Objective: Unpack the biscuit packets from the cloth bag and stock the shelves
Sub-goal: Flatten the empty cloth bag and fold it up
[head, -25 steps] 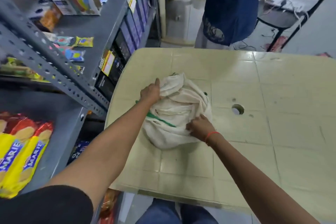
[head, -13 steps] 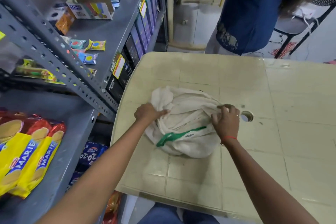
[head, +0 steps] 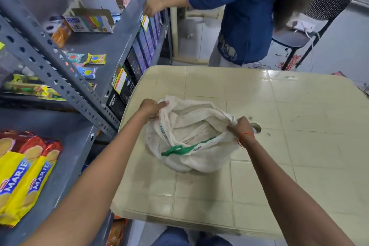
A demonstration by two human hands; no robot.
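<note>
- A person's left hand and right hand each pinch the rim of a cream cloth bag, fingers curled into the fabric, pulling its mouth wide on the near-left part of a beige plastic table.
- The bag sits slumped on the table top, just beside the table's centre hole, with its green handle draped over the rim nearest the person.
- Only folds of cloth show inside the mouth; whether biscuit packets lie beneath them cannot be told.
- Off the table's left edge stand grey steel shelves, the lower one carrying yellow-and-red Marie packets.
- Beyond the table's far edge, a second person in a blue top reaches towards the same shelving.
- The bag looks soft and limp and would likely collapse shut if released, so one hand is best kept on the rim while the other reaches in.
- Judging by those on the shelf, the packets are probably light, wrapped in glossy, slippery film, with brittle contents; a gentle grip round the middle of the long side seems safer than a pinch at a crimped end.
</note>
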